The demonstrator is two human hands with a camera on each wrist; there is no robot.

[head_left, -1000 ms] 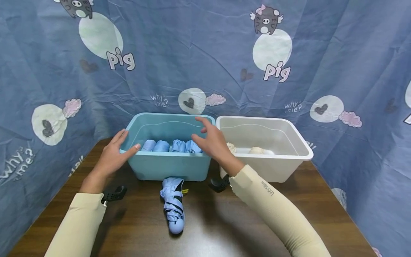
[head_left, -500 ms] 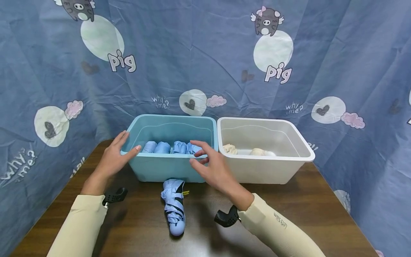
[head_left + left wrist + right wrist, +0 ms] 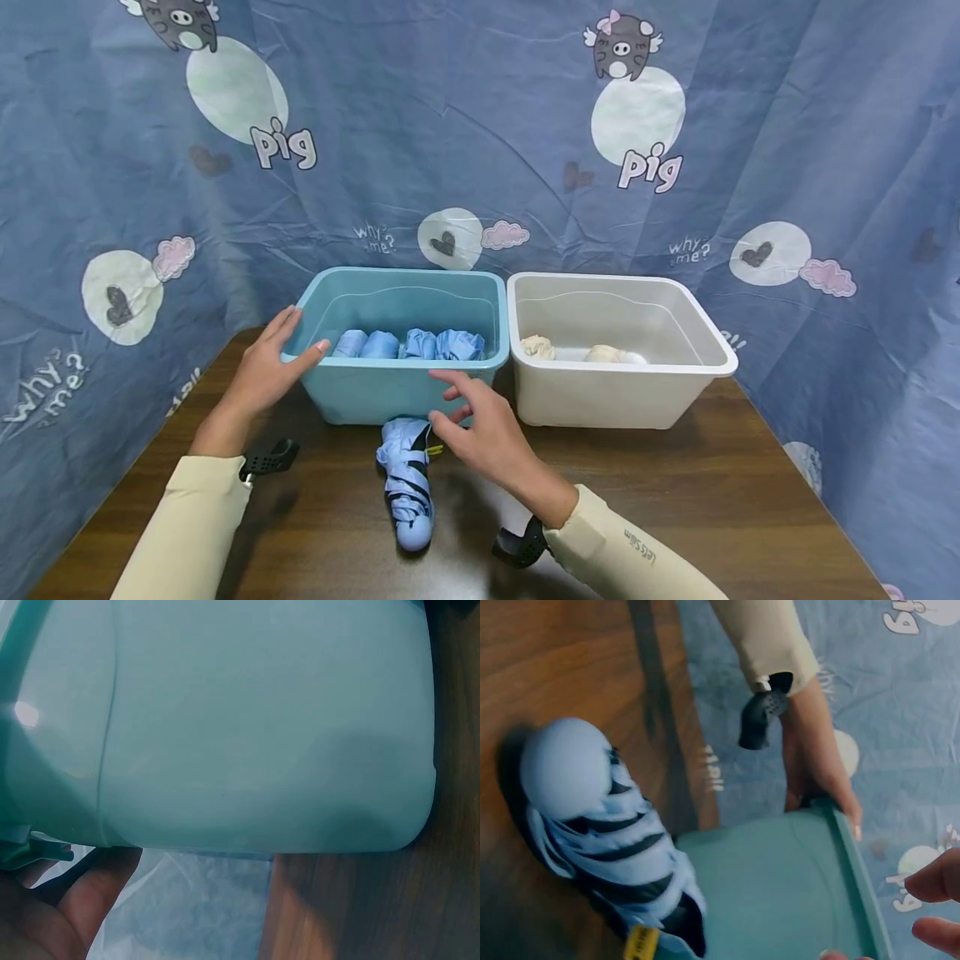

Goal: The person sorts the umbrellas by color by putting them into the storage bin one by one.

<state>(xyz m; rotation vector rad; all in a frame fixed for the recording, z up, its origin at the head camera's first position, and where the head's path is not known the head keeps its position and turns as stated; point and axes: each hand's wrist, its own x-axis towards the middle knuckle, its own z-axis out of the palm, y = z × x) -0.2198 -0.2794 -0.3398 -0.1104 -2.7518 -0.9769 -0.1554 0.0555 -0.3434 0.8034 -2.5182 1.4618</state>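
Note:
My left hand (image 3: 258, 367) holds the front left corner of the blue plastic bin (image 3: 375, 393), its thumb over the rim; the left wrist view shows the bin's side wall. Several light blue cloth rolls (image 3: 380, 345) lie inside. In front of the bin, on the table, is a light blue shoe-like thing (image 3: 411, 500) with a rounded end, crossing bands, dark gaps and a yellow tag. Just right of it my right hand (image 3: 491, 429) hovers, fingers loosely bent and thumb apart, holding nothing. The right wrist view shows the banded thing (image 3: 615, 825) close up.
A white bin (image 3: 615, 396) stands right beside the blue one. It holds some cream cloth bundles (image 3: 537, 347). Both bins stand on a dark wooden table (image 3: 690, 500). A blue printed curtain (image 3: 480, 133) hangs behind them.
The right hand has come back from over the blue bin's right part, down to the space before its front wall. The left hand stays at the corner. The bins have not moved.

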